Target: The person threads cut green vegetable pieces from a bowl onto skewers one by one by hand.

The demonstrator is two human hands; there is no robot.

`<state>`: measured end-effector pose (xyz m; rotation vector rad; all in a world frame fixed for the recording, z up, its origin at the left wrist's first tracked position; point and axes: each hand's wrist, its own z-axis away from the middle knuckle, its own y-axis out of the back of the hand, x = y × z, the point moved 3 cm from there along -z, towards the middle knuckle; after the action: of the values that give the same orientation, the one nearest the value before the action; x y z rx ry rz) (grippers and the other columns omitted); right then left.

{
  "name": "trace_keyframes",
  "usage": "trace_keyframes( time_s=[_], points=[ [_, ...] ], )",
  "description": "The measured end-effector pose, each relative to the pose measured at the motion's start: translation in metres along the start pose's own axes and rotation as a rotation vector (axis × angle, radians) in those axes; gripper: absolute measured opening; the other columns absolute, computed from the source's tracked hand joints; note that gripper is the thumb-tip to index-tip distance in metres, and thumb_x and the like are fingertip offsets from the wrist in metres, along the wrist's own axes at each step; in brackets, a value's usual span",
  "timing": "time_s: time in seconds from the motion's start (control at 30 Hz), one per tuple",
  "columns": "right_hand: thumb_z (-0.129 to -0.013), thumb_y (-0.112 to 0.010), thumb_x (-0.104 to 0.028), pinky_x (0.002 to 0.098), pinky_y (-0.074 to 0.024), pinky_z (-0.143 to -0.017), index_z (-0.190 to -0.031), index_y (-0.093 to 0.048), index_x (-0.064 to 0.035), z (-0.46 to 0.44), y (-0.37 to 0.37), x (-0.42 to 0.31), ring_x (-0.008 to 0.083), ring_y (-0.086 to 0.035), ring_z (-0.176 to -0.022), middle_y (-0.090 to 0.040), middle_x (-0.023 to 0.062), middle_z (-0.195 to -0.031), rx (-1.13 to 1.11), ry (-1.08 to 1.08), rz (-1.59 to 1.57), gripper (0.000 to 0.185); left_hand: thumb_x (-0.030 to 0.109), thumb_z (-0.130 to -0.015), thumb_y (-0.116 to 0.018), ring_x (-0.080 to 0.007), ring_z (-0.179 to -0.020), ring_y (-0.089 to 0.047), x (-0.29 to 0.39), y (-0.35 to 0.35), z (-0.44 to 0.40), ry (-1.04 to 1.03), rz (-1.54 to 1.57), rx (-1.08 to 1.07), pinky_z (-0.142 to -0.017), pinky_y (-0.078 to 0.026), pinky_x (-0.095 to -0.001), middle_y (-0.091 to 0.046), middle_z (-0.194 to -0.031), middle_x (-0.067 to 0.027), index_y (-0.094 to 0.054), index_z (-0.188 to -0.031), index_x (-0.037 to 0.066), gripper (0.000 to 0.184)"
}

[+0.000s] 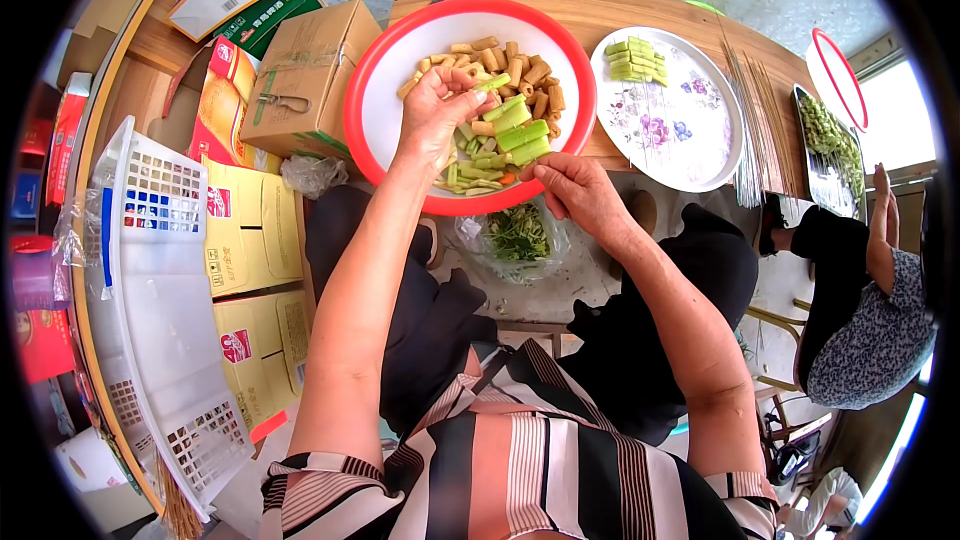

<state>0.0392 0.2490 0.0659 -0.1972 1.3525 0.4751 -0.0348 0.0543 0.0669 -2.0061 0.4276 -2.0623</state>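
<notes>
Over a white basin with a red rim, my left hand is closed, its fingertips pinching a pale green stalk piece. My right hand is closed at the lower end of a skewer of green stalk pieces, lined up in a row. Its thin stick does not show clearly. Inside the basin lie brown tube-shaped pieces and loose green cut pieces. A flowered white plate right of the basin bears a neat group of green pieces.
Thin sticks lie beyond the plate on the wooden table. Further right is a tray of leafy greens. Below the basin sits a plastic bag of greens. Cardboard boxes and a white crate stand left. Another person sits right.
</notes>
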Motion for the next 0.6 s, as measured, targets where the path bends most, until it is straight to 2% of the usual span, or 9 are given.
trace_keyframes(
  time_s=[0.17, 0.37, 0.43, 0.6],
  points=[
    [-0.095, -0.047, -0.017, 0.0227, -0.0352, -0.046, -0.094, -0.064, -0.0018, 0.0001, -0.001, -0.0003, 0.0051, -0.041, -0.045, -0.044, -0.0016, -0.049, -0.002, 0.0, 0.001, 0.023, -0.006, -0.081, -0.06, -0.02, -0.086, -0.063, -0.0006, 0.0028, -0.0007, 0.016, 0.004, -0.019, -0.081, -0.055, -0.0327, -0.057, -0.092, -0.0075, -0.05, -0.094, 0.003, 0.019],
    [-0.095, -0.047, -0.017, 0.0222, -0.0345, -0.046, -0.095, -0.064, -0.0022, 0.0001, -0.0019, 0.0007, 0.0047, -0.041, -0.046, -0.044, -0.0019, -0.05, 0.001, 0.001, -0.018, 0.023, -0.006, -0.08, -0.062, -0.0207, -0.085, -0.064, 0.0032, 0.0024, 0.0018, 0.039, -0.006, -0.006, -0.079, -0.055, -0.0319, -0.057, -0.09, -0.0069, -0.05, -0.094, 0.004, 0.021],
    [-0.096, -0.047, -0.017, 0.0221, -0.0338, -0.046, -0.095, -0.064, -0.0022, -0.0006, -0.0023, 0.0021, 0.0047, -0.04, -0.046, -0.043, -0.0021, -0.05, -0.002, 0.003, -0.035, 0.023, -0.008, -0.08, -0.061, -0.0201, -0.082, -0.065, 0.0035, 0.0025, 0.0018, 0.029, -0.011, -0.006, -0.074, -0.055, -0.0293, -0.058, -0.088, -0.0079, -0.05, -0.094, 0.003, 0.021],
    [-0.096, -0.046, -0.017, 0.022, -0.0333, -0.046, -0.096, -0.064, -0.0021, -0.0017, -0.0029, 0.0028, 0.0049, -0.039, -0.046, -0.043, -0.0025, -0.05, 0.001, 0.003, -0.046, 0.023, -0.005, -0.08, -0.063, -0.0181, -0.085, -0.064, 0.0003, 0.0047, 0.0005, 0.042, -0.065, -0.029, -0.075, -0.053, -0.0292, -0.059, -0.09, -0.0064, -0.051, -0.095, 0.004, 0.021]
  ],
)
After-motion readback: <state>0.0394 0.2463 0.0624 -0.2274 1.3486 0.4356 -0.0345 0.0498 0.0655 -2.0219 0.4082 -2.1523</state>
